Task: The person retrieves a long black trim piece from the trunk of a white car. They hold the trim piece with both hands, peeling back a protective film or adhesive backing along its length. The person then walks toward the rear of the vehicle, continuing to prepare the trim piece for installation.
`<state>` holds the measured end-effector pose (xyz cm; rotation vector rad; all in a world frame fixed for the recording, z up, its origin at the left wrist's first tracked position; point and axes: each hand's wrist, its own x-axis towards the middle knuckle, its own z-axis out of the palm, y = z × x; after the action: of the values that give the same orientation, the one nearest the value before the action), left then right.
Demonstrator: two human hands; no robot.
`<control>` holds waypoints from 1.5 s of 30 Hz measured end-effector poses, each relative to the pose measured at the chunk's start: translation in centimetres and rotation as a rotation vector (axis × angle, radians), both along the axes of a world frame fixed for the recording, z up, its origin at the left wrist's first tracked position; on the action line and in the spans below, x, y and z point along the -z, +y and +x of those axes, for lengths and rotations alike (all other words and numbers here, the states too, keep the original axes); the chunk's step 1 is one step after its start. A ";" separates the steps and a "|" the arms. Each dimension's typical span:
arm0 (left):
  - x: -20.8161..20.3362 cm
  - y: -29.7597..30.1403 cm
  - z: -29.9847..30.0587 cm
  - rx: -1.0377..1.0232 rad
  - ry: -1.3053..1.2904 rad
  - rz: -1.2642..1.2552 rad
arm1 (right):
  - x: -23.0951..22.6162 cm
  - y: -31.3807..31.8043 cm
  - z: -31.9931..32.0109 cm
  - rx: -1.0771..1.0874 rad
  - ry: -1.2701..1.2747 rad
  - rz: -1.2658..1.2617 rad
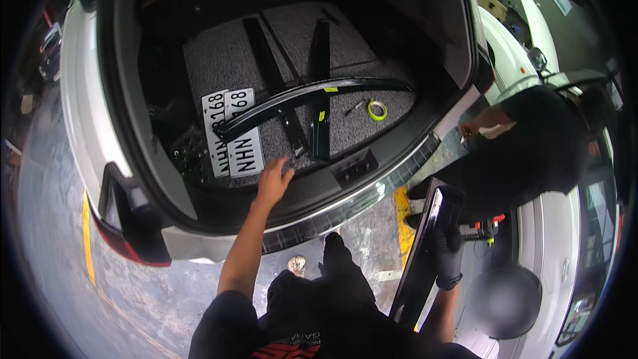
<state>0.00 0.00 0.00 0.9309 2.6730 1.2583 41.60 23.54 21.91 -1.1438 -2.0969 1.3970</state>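
My left hand (272, 181), bare, reaches over the rear edge of the car's open boot, fingers apart and holding nothing. Closest to it are two white number plates (244, 149) and the near end of a straight black strip (292, 134) on the grey carpet (219, 53). Another straight black strip (321, 60) lies to its right. Across these rests a long curved black strip (279, 101) with a yellow tag. Low on the right, my right hand (449, 252), in a dark glove, grips a long glossy black trim panel (413, 286), held tilted beside my leg.
A yellow-green tape roll (377, 118) and a small dark pen-like thing (353, 109) lie in the boot's right part. On the right, a person in dark clothes (531, 146) bends beside a white car (558, 239). A round dark stool seat (505, 300) stands near my right arm.
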 end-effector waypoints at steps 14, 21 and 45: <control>5.4 10.8 -26.9 -0.243 0.009 -0.604 | 1.6 23.3 -21.1 -0.192 0.069 -0.188; -0.1 6.2 -14.1 -0.581 -0.196 -0.512 | 0.6 26.5 -27.2 -0.342 0.092 -0.251; 9.7 4.4 -17.5 -1.309 -0.395 -0.087 | 1.9 26.5 -34.7 -0.477 0.237 -0.184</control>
<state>-17.50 4.38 -9.70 -1.1883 2.8145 1.1362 6.90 50.05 19.99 -0.5105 -2.1836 1.8648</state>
